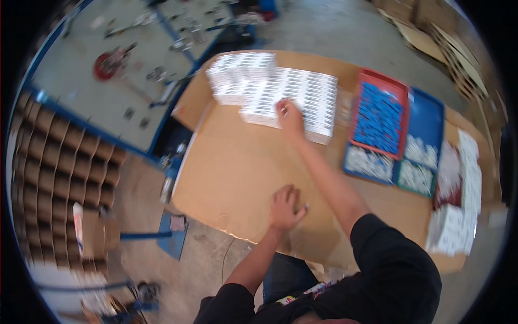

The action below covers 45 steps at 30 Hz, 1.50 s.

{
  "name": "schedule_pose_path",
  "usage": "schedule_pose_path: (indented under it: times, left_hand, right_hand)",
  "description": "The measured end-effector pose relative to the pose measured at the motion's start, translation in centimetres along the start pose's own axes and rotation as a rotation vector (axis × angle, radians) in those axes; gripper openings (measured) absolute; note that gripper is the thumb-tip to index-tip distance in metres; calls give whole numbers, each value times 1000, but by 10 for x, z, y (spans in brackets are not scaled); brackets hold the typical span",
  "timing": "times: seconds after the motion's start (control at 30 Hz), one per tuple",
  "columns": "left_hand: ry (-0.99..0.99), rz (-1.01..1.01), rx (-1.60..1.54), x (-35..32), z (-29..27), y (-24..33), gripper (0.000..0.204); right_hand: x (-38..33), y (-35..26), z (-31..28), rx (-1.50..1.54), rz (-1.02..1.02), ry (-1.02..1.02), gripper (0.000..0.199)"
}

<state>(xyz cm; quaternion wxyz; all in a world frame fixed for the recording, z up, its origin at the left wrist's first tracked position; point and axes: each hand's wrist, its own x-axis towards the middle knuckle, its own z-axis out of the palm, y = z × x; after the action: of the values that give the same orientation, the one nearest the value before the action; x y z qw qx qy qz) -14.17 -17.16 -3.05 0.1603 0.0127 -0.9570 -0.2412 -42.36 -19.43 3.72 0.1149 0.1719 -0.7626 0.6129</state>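
Note:
Rows of small white boxes [318, 100] stand packed together at the far side of the cardboard-covered table [226, 167], with a taller stack [240, 73] at their left end. My right hand [290, 116] reaches to the near edge of these boxes, its fingers bent together. Whatever lies between those fingertips is too small and blurred to make out. Closer to me, my left hand [286, 208] rests on the cardboard, fingers spread and nothing in it.
Right of the boxes, a red tray [404, 113] of blue pieces sits over a blue tray [429, 113] with clear small parts. More white boxes [450, 229] stand at the right edge. A blue-framed workbench [70, 116] adjoins the far left; brown cardboard dividers [54, 183] lie left.

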Motion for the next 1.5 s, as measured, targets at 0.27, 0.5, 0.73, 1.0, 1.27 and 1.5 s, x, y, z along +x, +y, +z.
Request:
schedule_pose_path:
  times: [0.27, 0.5, 0.73, 1.0, 1.27, 1.5]
  left_hand:
    - [-2, 22, 73, 4, -6, 9, 54]
    - [11, 90, 129, -4, 4, 18, 47]
    - [10, 89, 324, -15, 7, 20, 43]
    - [113, -65, 140, -105, 7, 57, 49]
    - [163, -190, -194, -167, -21, 83, 43]
    - [153, -194, -294, -154, -29, 110, 41]
  right_hand:
    - [-288, -36, -274, -208, 189, -117, 27]
    - [-387, -27, -524, -588, 512, 657, 35]
    - [-377, -44, -667, -713, 372, 1022, 26]
    - [-292, 22, -766, -1075, 343, 787, 49]
    - [-263, 44, -802, -1333, 538, 541, 52]
    - [-253, 19, -794, -1350, 480, 504, 52]
